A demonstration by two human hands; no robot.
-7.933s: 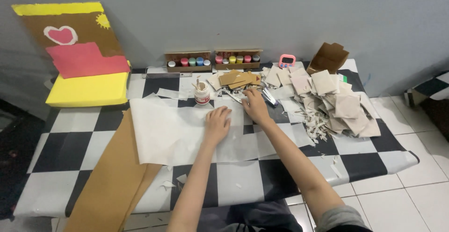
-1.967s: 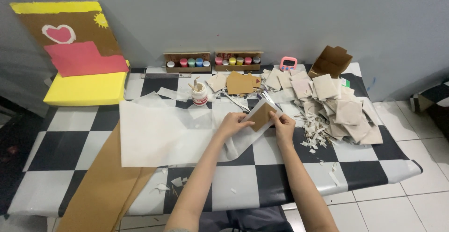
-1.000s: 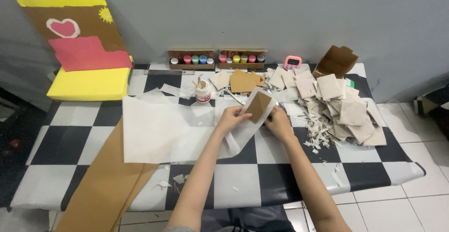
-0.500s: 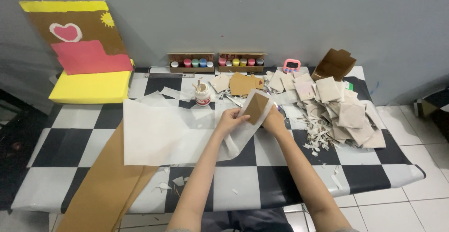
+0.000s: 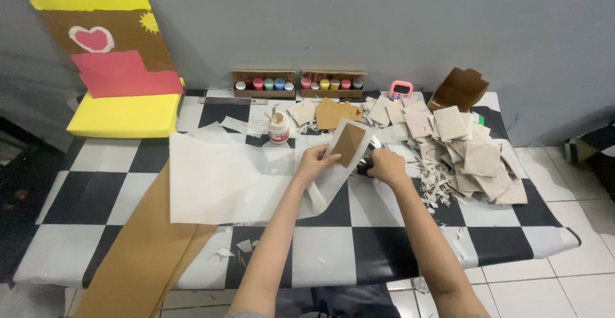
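On the checkered tabletop [image 5: 384, 241]: glue jar [image 5: 278, 128], 2 paint-pot trays [image 5: 263, 84] [image 5: 332, 83] and pink timer [image 5: 401, 90] against the grey wall, open cardboard box [image 5: 459, 89], heap of beige squares [image 5: 467, 154], brown paper strip [image 5: 144, 254], painted board [image 5: 112, 52] leaning at left.

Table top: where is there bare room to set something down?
Bare checkered table lies in front, between the translucent sheet and the near edge, and left, below the yellow board. It is crowded right by the cardboard pile and scraps, and behind around the glue jar.
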